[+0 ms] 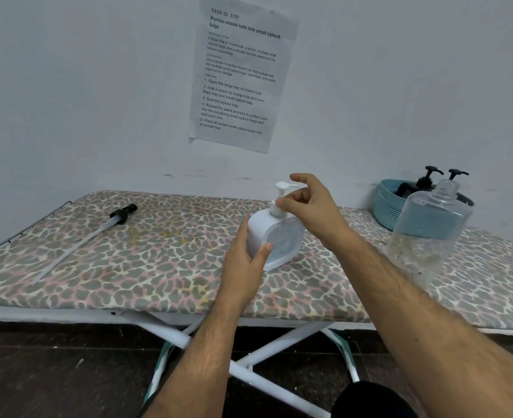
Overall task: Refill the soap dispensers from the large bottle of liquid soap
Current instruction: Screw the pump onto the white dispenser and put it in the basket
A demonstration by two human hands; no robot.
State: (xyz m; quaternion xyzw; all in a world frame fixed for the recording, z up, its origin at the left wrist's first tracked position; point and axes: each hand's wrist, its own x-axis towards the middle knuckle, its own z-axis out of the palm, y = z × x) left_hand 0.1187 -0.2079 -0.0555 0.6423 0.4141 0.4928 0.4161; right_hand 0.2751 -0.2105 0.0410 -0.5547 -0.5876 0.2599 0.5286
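While left hand [243, 260] grips dispenser [274, 236] | right hand [312, 206] pinches pump collar [276, 208]

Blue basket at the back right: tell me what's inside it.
Two black pump heads stick up from the blue basket. Their bottles are hidden by its wall and by the clear large bottle in front.

Left grip [246, 254] curled, right grip [311, 206] pinching.

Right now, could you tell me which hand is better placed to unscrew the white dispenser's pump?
The right hand, I think. Its fingers are already at the pump collar of the white dispenser, while the left hand holds the body steady on the ironing board.
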